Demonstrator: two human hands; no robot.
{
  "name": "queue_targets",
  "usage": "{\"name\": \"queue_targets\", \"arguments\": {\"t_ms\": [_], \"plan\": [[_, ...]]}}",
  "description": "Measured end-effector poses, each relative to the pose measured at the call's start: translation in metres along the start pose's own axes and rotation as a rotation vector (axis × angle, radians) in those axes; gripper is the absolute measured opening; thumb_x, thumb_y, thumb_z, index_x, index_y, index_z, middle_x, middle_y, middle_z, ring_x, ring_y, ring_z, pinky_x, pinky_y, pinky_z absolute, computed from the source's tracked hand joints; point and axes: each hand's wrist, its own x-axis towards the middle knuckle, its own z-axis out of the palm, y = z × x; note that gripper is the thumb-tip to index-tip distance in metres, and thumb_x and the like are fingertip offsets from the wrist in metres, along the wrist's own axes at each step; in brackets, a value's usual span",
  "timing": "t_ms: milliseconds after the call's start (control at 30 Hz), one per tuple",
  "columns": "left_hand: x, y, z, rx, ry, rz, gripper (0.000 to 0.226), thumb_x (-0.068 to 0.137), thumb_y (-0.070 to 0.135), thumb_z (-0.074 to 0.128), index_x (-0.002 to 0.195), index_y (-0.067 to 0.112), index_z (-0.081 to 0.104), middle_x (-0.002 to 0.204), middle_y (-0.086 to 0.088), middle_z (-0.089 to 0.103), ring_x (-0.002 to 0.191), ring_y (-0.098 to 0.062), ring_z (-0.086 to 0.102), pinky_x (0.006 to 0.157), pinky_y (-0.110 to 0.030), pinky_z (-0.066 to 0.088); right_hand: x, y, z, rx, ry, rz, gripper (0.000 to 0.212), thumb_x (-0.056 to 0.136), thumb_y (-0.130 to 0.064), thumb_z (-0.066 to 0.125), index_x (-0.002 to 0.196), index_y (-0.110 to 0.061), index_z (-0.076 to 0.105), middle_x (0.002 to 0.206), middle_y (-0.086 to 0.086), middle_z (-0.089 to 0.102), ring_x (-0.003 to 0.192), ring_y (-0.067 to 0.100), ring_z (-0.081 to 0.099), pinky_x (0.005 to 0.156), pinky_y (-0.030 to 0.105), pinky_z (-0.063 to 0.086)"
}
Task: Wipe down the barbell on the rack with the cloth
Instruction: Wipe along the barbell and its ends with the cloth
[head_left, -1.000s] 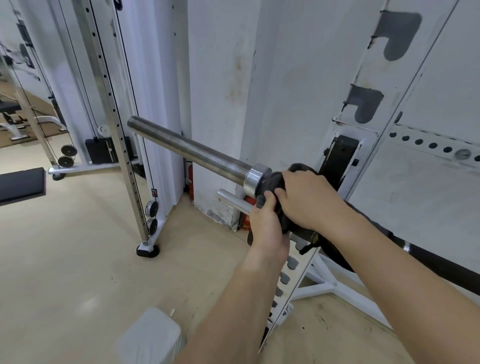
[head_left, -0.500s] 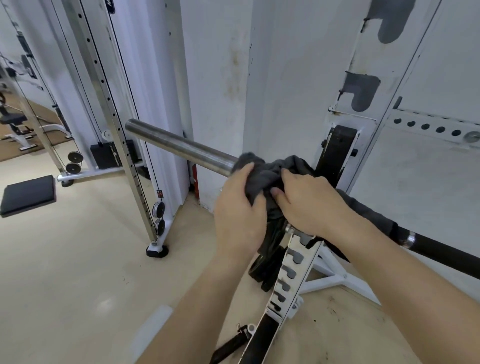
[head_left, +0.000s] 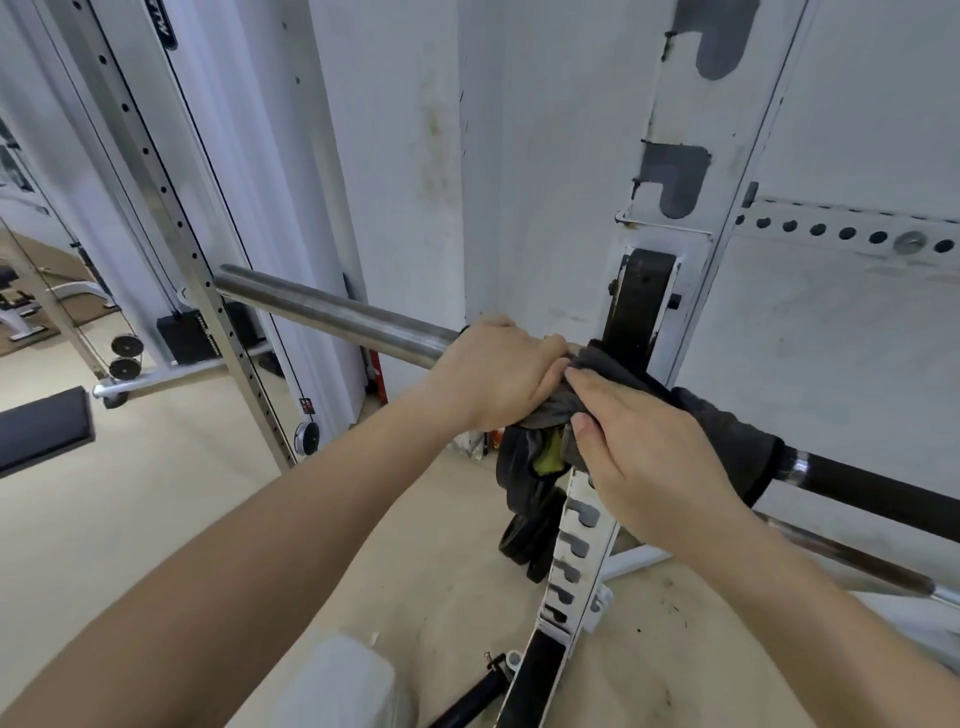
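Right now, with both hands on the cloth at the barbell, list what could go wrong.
The left grip and right grip sit close to the black rack hook; if the barbell rolls, fingers could get pinched. The cloth has a tail hanging by the notched upright that may snag.

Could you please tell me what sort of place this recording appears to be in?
Most likely a gym's weights area: a steel barbell rests on a white notched rack, a cable machine with pulleys stands to the left, and a black padded bench shows at the left edge.
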Motion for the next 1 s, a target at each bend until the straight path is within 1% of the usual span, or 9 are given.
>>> {"name": "queue_targets", "arguments": {"t_ms": [133, 233, 333, 433, 500, 667, 767, 867, 1000], "plan": [[-0.009, -0.014, 0.003, 0.019, 0.048, 0.046, 0.033, 0.100, 0.034, 0.032, 0.105, 0.012, 0.056, 0.083, 0.000, 0.068, 0.082, -0.022, 0.065, 0.094, -0.037, 0.043, 0.025, -0.005, 0.001, 0.040, -0.096, -0.048, 0.045, 0.105, -0.031, 0.034, 0.148, -0.019, 0.043, 0.148, -0.005, 0.049, 0.129, 0.015, 0.051, 0.101, 0.027, 0.039], [-0.009, -0.008, 0.002, 0.032, -0.004, 0.069, 0.044, 0.099, 0.042, 0.026, 0.121, 0.015, 0.053, 0.097, 0.000, 0.070, 0.095, -0.021, 0.064, 0.100, -0.038, 0.039, 0.005, 0.008, -0.006, -0.112, -0.058, -0.005, 0.040, 0.101, -0.038, 0.038, 0.133, -0.023, 0.057, 0.121, -0.007, 0.069, 0.097, 0.016, 0.068, 0.072, 0.031, 0.051], [-0.001, 0.008, 0.002, 0.037, -0.017, 0.117, 0.052, 0.102, 0.048, 0.019, 0.127, 0.014, 0.049, 0.101, 0.000, 0.070, 0.091, -0.024, 0.066, 0.097, -0.041, 0.042, -0.021, 0.033, -0.017, -0.151, 0.022, 0.048, 0.030, 0.096, -0.037, 0.045, 0.112, -0.025, 0.068, 0.091, -0.009, 0.074, 0.074, 0.018, 0.068, 0.058, 0.026, 0.042], [0.003, 0.014, 0.006, 0.017, -0.002, 0.117, 0.055, 0.102, 0.050, 0.016, 0.128, 0.012, 0.047, 0.101, -0.001, 0.071, 0.087, -0.028, 0.067, 0.091, -0.044, 0.045, -0.033, 0.033, -0.021, -0.228, 0.061, 0.058, 0.027, 0.095, -0.028, 0.051, 0.107, -0.017, 0.073, 0.093, -0.003, 0.076, 0.074, 0.022, 0.069, 0.063, 0.030, 0.052], [-0.001, 0.006, 0.005, 0.006, 0.015, 0.143, 0.049, 0.103, 0.050, 0.023, 0.129, 0.015, 0.045, 0.098, 0.002, 0.071, 0.087, -0.024, 0.067, 0.094, -0.042, 0.044, -0.027, 0.024, -0.018, -0.237, 0.029, 0.022, 0.036, 0.094, -0.031, 0.043, 0.105, -0.015, 0.073, 0.100, 0.000, 0.076, 0.079, 0.021, 0.070, 0.070, 0.031, 0.054], [-0.007, -0.020, -0.006, 0.055, -0.058, 0.238, 0.045, 0.097, 0.048, 0.050, 0.128, 0.016, 0.046, 0.101, 0.004, 0.069, 0.096, -0.019, 0.064, 0.102, -0.034, 0.039, 0.006, 0.017, -0.018, 0.043, -0.130, -0.061, 0.041, 0.101, -0.036, 0.032, 0.129, -0.023, 0.058, 0.125, -0.006, 0.065, 0.114, 0.016, 0.060, 0.094, 0.038, 0.049], [0.005, -0.007, -0.007, 0.142, -0.173, 0.177, 0.045, 0.094, 0.050, 0.050, 0.118, 0.013, 0.047, 0.093, 0.001, 0.068, 0.091, -0.023, 0.065, 0.106, -0.038, 0.036, 0.000, 0.022, -0.013, -0.039, -0.090, -0.070, 0.038, 0.100, -0.037, 0.034, 0.128, -0.025, 0.057, 0.119, -0.009, 0.067, 0.104, 0.014, 0.062, 0.086, 0.031, 0.049], [0.009, 0.006, -0.011, 0.233, -0.214, 0.204, 0.040, 0.095, 0.047, 0.041, 0.105, 0.010, 0.048, 0.086, -0.004, 0.066, 0.077, -0.030, 0.064, 0.094, -0.040, 0.045, -0.018, 0.027, -0.011, -0.095, -0.008, -0.034, 0.043, 0.096, -0.036, 0.035, 0.119, -0.016, 0.064, 0.109, -0.002, 0.072, 0.092, 0.019, 0.068, 0.081, 0.032, 0.052], [0.002, -0.003, -0.011, 0.097, -0.194, 0.127, 0.041, 0.093, 0.043, 0.035, 0.120, 0.018, 0.054, 0.103, -0.003, 0.070, 0.093, -0.029, 0.064, 0.078, -0.040, 0.051, -0.034, 0.030, -0.015, -0.101, 0.044, 0.013, 0.037, 0.091, -0.028, 0.043, 0.110, -0.012, 0.071, 0.105, 0.002, 0.075, 0.087, 0.021, 0.070, 0.079, 0.030, 0.054]]}}
